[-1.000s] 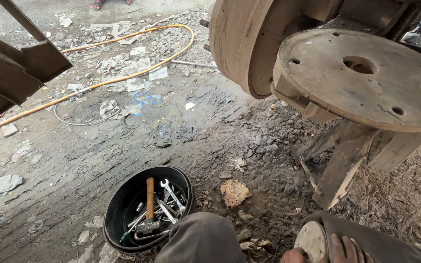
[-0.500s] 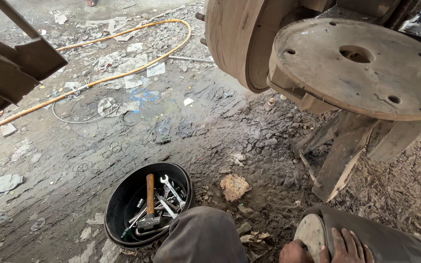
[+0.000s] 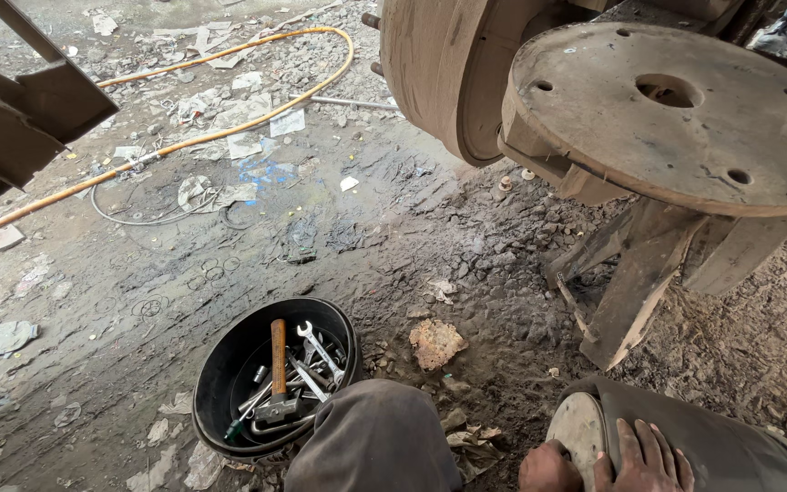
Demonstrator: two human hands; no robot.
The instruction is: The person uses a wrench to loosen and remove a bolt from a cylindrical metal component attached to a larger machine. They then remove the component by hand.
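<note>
My right hand point(image 3: 646, 456) lies flat on top of a dark cylinder point(image 3: 730, 451) at the bottom right, fingers spread and pointing away from me. My left hand point(image 3: 546, 469) is curled against the cylinder's pale round end face point(image 3: 577, 428); the frame edge cuts it off, so its grip is unclear. My knee in dark grey trousers point(image 3: 375, 437) is between the cylinder and a black tub point(image 3: 220, 383). The tub holds several spanners and a wooden-handled hammer point(image 3: 277, 355).
A large rusty wheel hub with a holed round flange point(image 3: 667, 109) hangs over wooden blocks point(image 3: 639, 282) at the upper right. An orange hose point(image 3: 229, 128) crosses the littered, muddy ground. A pale stone point(image 3: 436, 342) lies near the tub. A dark metal frame point(image 3: 20, 118) is at the left.
Both hands have stayed on the cylinder, showing slightly more at the bottom edge. The view has shifted a little; nothing else moved.
</note>
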